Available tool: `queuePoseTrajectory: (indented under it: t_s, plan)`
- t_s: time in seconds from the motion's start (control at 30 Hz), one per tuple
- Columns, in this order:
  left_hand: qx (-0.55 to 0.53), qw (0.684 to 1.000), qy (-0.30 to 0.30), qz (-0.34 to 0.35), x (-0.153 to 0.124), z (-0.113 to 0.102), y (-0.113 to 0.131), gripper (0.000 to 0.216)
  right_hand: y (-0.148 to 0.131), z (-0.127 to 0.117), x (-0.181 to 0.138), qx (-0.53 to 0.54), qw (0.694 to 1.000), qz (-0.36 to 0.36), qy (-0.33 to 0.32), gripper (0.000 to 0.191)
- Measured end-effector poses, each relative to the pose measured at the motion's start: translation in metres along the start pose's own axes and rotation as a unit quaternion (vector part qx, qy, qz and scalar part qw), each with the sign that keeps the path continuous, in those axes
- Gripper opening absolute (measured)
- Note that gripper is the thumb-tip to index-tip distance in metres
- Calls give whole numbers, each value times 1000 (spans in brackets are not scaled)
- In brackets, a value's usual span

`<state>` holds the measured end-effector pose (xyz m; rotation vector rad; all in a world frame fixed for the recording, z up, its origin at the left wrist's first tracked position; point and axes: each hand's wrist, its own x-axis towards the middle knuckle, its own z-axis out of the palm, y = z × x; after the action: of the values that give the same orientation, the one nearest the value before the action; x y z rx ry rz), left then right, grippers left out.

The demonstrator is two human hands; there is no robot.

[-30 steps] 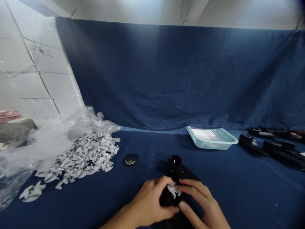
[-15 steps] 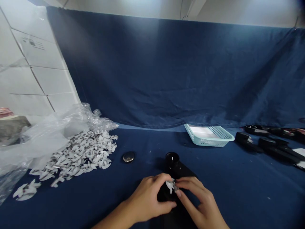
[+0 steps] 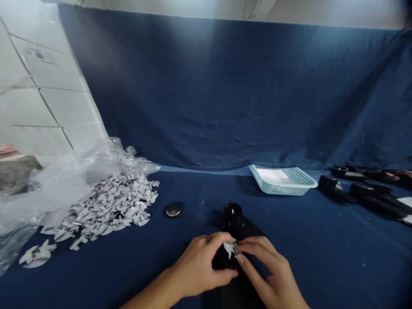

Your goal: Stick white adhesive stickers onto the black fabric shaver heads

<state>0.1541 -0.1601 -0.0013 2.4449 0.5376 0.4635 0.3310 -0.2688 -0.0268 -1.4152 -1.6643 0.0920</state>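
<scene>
My left hand [image 3: 201, 266] wraps round a black plastic part [image 3: 240, 227] lying on the blue cloth, its round socket end pointing away from me. My right hand [image 3: 270, 274] meets it from the right, and the fingertips of both hands pinch a small white-grey fan-shaped piece [image 3: 230, 247] on top of the black part. Most of the black part's near half is hidden under my hands.
A heap of white-grey fan-shaped pieces [image 3: 109, 206] spills from a clear plastic bag [image 3: 48, 189] at left. A round metal disc [image 3: 174, 210] lies ahead. A pale green basket [image 3: 281, 180] stands at back right, with several black parts [image 3: 363, 191] further right.
My hands have stayed on the black part; the right fingers have closed in on the small white piece. The view has shifted slightly.
</scene>
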Motion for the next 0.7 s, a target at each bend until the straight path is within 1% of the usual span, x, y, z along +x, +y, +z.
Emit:
queuePoseTrajectory:
  t_s: [0.17, 0.3, 0.47, 0.7]
  plan:
    - [-9, 1000, -1, 8, 1, -1, 1, 50, -3, -1, 1, 12, 1000, 14, 5, 13]
    - [-12, 1000, 0, 14, 1, -1, -1, 50, -4, -1, 0, 11, 1000, 13, -1, 13]
    - [-23, 1000, 4, 11, 1, 0, -2, 51, -3, 0, 1, 12, 1000, 4, 1, 13]
    - [-58, 998, 17, 3, 2, 1, 0, 45, -8, 1, 2, 2, 1000, 11, 16, 12]
